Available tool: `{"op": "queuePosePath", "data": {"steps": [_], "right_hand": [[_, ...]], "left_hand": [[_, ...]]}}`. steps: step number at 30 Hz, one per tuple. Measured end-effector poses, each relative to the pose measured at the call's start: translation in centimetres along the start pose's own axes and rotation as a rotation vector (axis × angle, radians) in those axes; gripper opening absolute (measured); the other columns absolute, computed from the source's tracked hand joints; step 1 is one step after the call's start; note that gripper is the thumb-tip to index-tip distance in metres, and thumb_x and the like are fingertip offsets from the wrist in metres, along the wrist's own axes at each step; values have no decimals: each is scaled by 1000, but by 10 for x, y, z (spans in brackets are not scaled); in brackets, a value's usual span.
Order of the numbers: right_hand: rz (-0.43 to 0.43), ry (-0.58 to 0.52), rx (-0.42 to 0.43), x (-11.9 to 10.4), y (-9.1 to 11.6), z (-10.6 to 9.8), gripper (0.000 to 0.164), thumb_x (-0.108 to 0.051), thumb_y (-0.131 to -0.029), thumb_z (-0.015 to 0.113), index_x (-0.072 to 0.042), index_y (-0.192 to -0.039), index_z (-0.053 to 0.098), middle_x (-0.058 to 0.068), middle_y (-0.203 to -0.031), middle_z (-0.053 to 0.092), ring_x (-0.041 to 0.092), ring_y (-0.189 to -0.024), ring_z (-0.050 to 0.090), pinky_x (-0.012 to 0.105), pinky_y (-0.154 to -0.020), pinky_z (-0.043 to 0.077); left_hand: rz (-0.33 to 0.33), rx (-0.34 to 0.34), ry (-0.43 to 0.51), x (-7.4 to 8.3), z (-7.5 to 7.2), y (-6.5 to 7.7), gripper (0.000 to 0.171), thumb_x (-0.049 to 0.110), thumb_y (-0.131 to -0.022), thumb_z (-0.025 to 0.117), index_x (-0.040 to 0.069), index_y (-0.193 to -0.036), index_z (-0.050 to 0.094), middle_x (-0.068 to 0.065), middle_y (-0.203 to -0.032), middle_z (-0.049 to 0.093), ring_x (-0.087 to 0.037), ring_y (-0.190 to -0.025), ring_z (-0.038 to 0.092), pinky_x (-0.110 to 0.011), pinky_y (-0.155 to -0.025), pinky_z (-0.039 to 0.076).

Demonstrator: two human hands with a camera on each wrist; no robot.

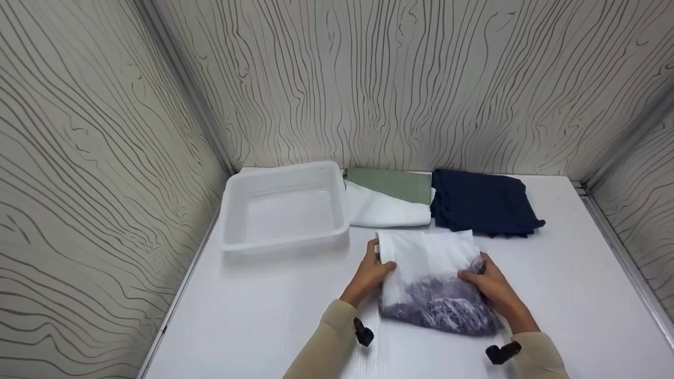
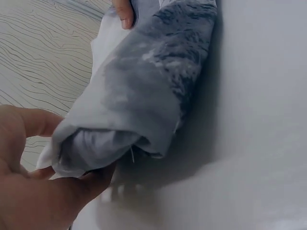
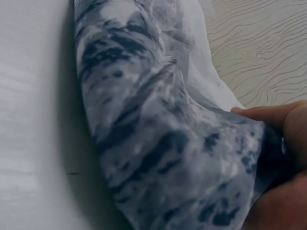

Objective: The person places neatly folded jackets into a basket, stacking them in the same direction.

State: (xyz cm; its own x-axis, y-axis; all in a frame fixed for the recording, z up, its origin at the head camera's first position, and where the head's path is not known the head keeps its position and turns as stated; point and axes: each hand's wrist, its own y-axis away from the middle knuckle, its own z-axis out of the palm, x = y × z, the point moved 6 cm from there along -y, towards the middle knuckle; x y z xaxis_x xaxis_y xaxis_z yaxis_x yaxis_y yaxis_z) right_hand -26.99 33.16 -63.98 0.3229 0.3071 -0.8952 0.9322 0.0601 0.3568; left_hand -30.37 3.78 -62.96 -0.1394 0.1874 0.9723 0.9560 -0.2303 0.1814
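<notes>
Both hands hold a folded cloth (image 1: 429, 284), white at its far part and patterned in grey toward the near edge, likely a garment. My left hand (image 1: 368, 273) grips its left side, thumb on top and fingers underneath. In the left wrist view the folded layers of the cloth (image 2: 139, 86) show at that end, between thumb and fingers of the left hand (image 2: 43, 182). On the opposite side my right hand (image 1: 495, 287) pinches the edge, its thumb lying over the grey print. The right wrist view shows the cloth (image 3: 163, 134) bunched into the right hand (image 3: 283, 191).
A white plastic basket (image 1: 341, 210) stands at the back left of the white table (image 1: 253, 316). Right of it lie a green cloth (image 1: 392, 184) and a white one (image 1: 384, 208), overlapping. A folded navy cloth (image 1: 482, 202) lies at the back right. Patterned walls enclose the table.
</notes>
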Motion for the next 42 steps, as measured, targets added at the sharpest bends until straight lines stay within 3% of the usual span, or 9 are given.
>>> {"op": "queuePosePath", "data": {"steps": [6,13,18,19,25,29,33,38,42], "right_hand": [[-22,-30,15,6,-2,5,106,-21,-105,69,-8,-170,-14,32,-175,-7,52,-162,8,64,-129,20],[-66,-64,58,5,-5,2,102,-35,-110,61,-32,-169,-23,11,-174,-33,45,-162,-22,69,-130,2],[-185,-98,117,0,-2,0,78,-24,-112,56,-25,-172,7,12,-180,-14,38,-165,-10,62,-130,8],[-202,-81,128,-1,-1,0,71,-23,-113,55,-22,-171,15,15,-180,-3,37,-165,3,57,-128,17],[-188,-31,105,2,-1,4,43,-24,-113,54,-13,-155,55,1,-159,51,16,-151,37,12,-104,44],[-128,-108,20,6,-3,7,55,-30,-110,61,-18,-162,48,0,-173,34,26,-165,17,11,-106,37],[-96,-133,-74,9,-5,10,75,-33,-106,67,-24,-170,30,4,-181,5,35,-168,0,16,-106,35],[-114,-134,-112,7,-6,12,84,-26,-103,72,-27,-172,24,9,-181,-3,39,-166,4,10,-99,41],[-123,-158,-124,6,-5,12,87,-20,-102,73,-27,-172,22,10,-181,-2,39,-164,12,11,-98,43]], "left_hand": [[-34,3,90,-3,2,1,84,20,-99,63,12,-171,20,-23,-172,30,-41,-156,37,-58,-123,36],[23,-3,141,-4,0,-4,78,16,-105,53,12,-171,13,-21,-177,16,-40,-162,21,-60,-129,25],[77,54,78,-7,-6,-7,84,13,-105,53,17,-173,4,-17,-180,5,-41,-166,9,-60,-132,16],[90,61,63,-7,-7,-8,83,13,-105,53,18,-174,5,-16,-180,6,-40,-166,9,-60,-132,16],[162,-27,36,-10,-5,-7,46,14,-110,50,15,-156,56,-9,-165,50,-36,-158,37,-57,-128,32],[83,-78,95,-18,-5,-6,37,23,-108,58,21,-143,69,-5,-156,59,-33,-149,50,-54,-121,42],[7,-99,153,-24,-5,-6,46,25,-102,68,26,-147,65,-7,-165,48,-36,-155,41,-57,-124,37],[-22,-105,198,-29,-6,-8,62,18,-94,76,28,-153,60,-8,-172,38,-38,-164,21,-59,-130,25],[-12,-99,222,-30,-8,-9,71,12,-91,75,27,-157,55,-7,-173,36,-37,-165,17,-58,-132,20]]}}
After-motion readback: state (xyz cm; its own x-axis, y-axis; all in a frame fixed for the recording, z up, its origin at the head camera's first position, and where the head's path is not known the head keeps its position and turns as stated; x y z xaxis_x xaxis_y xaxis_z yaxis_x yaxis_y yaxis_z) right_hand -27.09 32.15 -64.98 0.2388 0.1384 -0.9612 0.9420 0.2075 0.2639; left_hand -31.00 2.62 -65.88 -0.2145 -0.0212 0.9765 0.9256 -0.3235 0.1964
